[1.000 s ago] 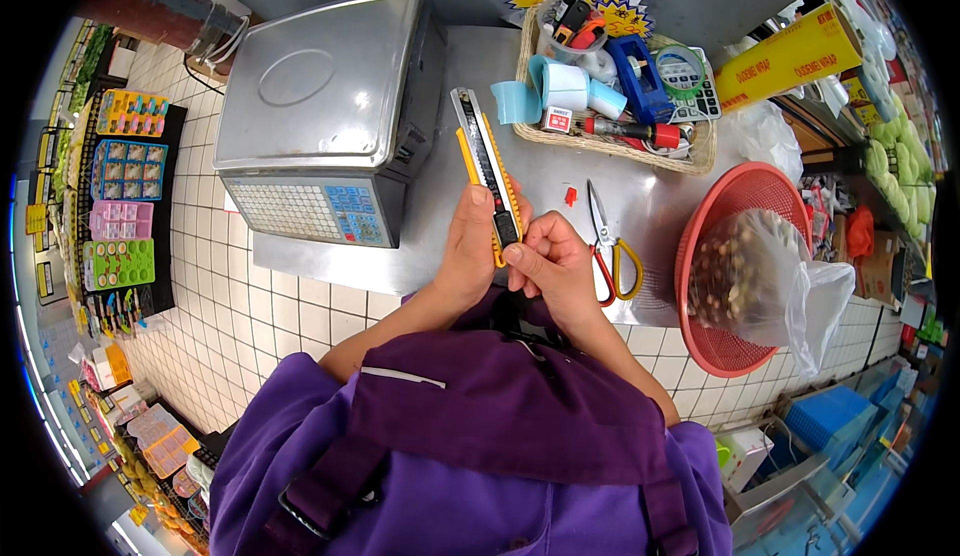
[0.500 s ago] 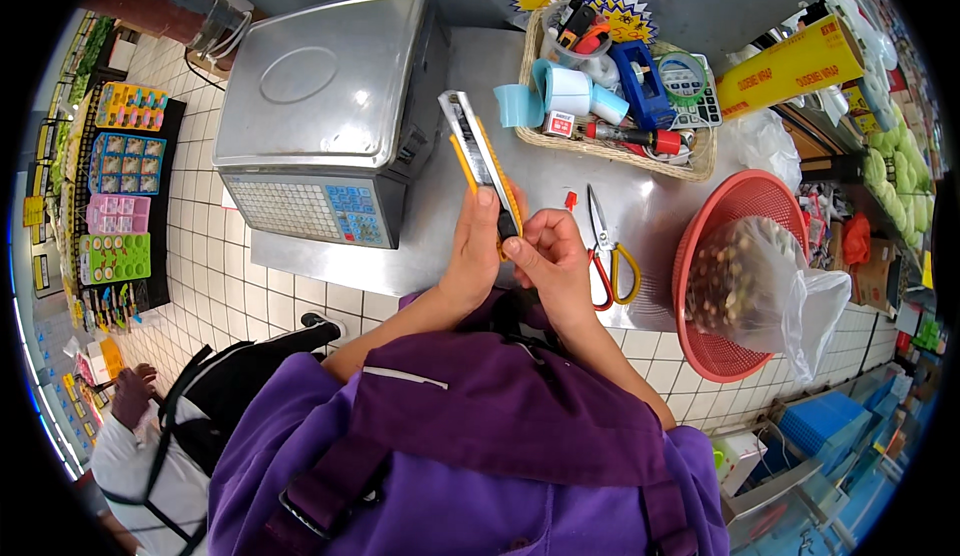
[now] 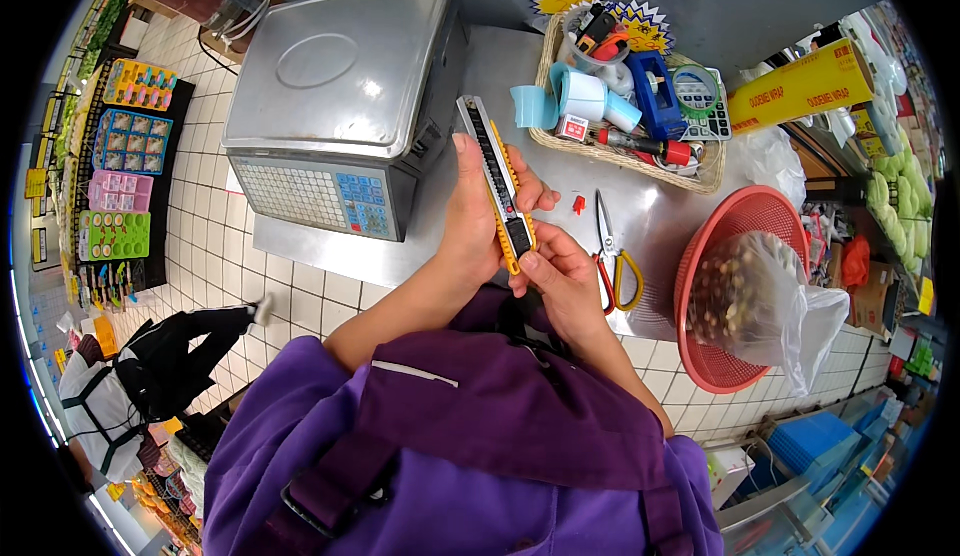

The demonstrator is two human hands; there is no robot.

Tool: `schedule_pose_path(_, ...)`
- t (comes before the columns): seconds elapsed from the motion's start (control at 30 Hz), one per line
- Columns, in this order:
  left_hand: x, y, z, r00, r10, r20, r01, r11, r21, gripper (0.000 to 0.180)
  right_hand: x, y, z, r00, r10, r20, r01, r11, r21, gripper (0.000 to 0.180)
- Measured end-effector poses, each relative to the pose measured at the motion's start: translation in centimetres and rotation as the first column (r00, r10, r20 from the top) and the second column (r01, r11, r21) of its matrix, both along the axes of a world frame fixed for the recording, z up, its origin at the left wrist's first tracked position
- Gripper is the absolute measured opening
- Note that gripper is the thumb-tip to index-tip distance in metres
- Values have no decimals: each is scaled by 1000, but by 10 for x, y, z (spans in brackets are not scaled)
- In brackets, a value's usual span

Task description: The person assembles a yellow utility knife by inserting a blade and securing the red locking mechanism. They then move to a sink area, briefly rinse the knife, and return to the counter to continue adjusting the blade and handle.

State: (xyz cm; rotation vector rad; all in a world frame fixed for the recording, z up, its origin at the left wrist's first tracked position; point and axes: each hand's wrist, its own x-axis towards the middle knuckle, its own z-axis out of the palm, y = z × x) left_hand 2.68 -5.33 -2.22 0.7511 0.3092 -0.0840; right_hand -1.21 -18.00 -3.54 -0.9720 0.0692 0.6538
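Observation:
A yellow and silver utility knife [image 3: 497, 181] is held up in front of me over the near edge of the metal table, its top tilted to the left. My left hand [image 3: 470, 211] wraps it from the left, thumb along one side and fingertips showing on the right. My right hand [image 3: 562, 274] pinches the knife's black lower end between thumb and fingers. No bare blade can be made out. Right of my hands, scissors [image 3: 606, 241] with one red and one yellow handle lie on the table. A small red plastic piece [image 3: 579, 204] lies beside their tips.
A scale [image 3: 318, 76] with a keypad stands on the metal table [image 3: 330, 254] at left. Behind, a wicker basket [image 3: 640, 166] holds tape, a calculator and tools. A red colander [image 3: 690, 286] with a filled clear bag overhangs the right edge. Another person [image 3: 110, 406] is at far left.
The knife has turned so its silver face shows more, and it sits slightly lower. My left fingers have come round its right side. The other person has moved farther left.

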Motion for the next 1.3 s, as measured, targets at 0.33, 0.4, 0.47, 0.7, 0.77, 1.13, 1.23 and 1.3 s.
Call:
schedule_pose_path(0.33, -18, -11, 2, 995, 24, -98, -17, 998, 66, 61, -12, 8, -2, 997, -25, 79, 29, 999, -43, 31)
schedule_pose_path(0.4, -22, -12, -3, 998, -43, -43, 46, 996, 79, 60, -11, 8, -1, 996, -26, 82, 30, 999, -41, 32)
schedule_pose_path(0.47, -25, -12, -4, 997, -64, -33, 68, 990, 127, 60, -13, 6, -2, 997, -15, 75, 16, 1000, -22, 34)
schedule_pose_path(0.7, -24, -12, -7, 995, -99, -9, 100, 990, 97, 58, -6, 9, 3, 999, -24, 25, 28, 983, -179, 39)
schedule_pose_path(0.77, -24, -5, -24, 990, -137, -4, 137, 984, 115, 57, -2, 7, -2, 1000, 13, 15, -10, 978, -210, 36)
schedule_pose_path(1.13, -22, 29, -37, 965, -121, -232, 124, 992, 1, 53, 54, -53, -131, 795, 383, 471, 438, 175, -882, 26)
schedule_pose_path(1.23, -25, 29, -37, 965, -143, -218, 149, 989, 7, 46, 62, -50, -131, 775, 509, 375, 391, 81, -917, 26)
schedule_pose_path(1.3, -25, 29, -34, 967, -153, -203, 157, 988, 7, 37, 66, -51, -137, 784, 501, 367, 387, 69, -920, 26)
